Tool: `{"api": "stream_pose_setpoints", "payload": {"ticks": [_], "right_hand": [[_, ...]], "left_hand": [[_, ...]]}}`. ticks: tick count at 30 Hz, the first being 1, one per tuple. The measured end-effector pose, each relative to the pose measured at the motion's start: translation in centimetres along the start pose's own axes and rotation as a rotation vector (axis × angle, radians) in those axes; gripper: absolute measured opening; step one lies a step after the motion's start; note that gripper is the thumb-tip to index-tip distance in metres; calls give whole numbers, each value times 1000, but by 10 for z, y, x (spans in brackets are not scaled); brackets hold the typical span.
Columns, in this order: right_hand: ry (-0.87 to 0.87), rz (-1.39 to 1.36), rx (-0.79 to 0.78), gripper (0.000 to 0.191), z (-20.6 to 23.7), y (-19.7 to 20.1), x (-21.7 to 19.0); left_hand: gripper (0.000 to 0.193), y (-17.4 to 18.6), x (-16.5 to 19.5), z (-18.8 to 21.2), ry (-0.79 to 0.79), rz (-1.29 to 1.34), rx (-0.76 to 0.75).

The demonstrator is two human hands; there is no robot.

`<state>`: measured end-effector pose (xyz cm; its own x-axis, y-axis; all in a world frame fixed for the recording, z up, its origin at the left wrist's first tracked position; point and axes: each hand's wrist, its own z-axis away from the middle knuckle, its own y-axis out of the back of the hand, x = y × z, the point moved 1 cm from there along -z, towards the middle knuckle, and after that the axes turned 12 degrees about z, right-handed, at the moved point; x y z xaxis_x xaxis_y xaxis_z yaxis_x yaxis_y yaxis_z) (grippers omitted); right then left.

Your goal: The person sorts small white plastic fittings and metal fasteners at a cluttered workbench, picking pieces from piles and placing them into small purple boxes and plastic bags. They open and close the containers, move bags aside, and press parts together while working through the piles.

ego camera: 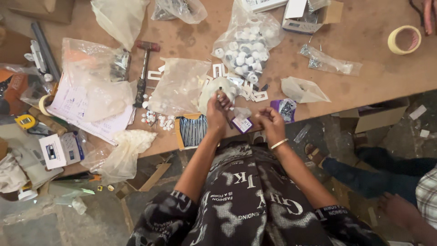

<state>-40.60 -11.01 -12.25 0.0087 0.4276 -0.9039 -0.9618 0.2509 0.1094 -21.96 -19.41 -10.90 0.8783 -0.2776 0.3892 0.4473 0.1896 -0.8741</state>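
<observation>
My left hand (217, 110) is closed around a thin dark tool, likely a screwdriver (223, 102), held upright at the near edge of the wooden workbench (364, 45). My right hand (269, 120) is curled shut just to its right, pinching something too small to make out; a bangle sits on that wrist. Between the hands lies a small purple and white packet (242, 123). Under my left wrist is an open box of nails (192, 130). A clear bag of white round parts (246, 52) lies beyond the hands.
A hammer (143, 68) lies left of centre among plastic bags and loose white caps (157, 119). A tape roll (403, 40) sits far right, a yellow tape measure (25, 121) far left. Another person's legs and hand show at the lower right.
</observation>
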Motion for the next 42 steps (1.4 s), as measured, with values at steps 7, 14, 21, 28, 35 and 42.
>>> {"api": "stream_pose_setpoints", "payload": {"ticks": [7,14,21,28,35,42], "right_hand": [[-51,-56,-55,17,25,-12,-53],[-609,-552,-437,36,47,-1,-23],[273,1395,-463,35,16,43,37],[-47,658,-373,24,7,63,-37],[329,880,-196,22,17,0,-134],[570,1188,-134,20,22,-31,-167]], "left_hand": [[36,-58,51,74,-71,-1052,-111],[39,-134,50,120,-148,-1733,-418],[31,-100,61,86,-52,-1578,-265],[71,-45,41,52,-202,-1447,-251],[46,-37,0,43,-327,-1356,-202],[41,-36,-9,42,-431,-1337,-222]]}}
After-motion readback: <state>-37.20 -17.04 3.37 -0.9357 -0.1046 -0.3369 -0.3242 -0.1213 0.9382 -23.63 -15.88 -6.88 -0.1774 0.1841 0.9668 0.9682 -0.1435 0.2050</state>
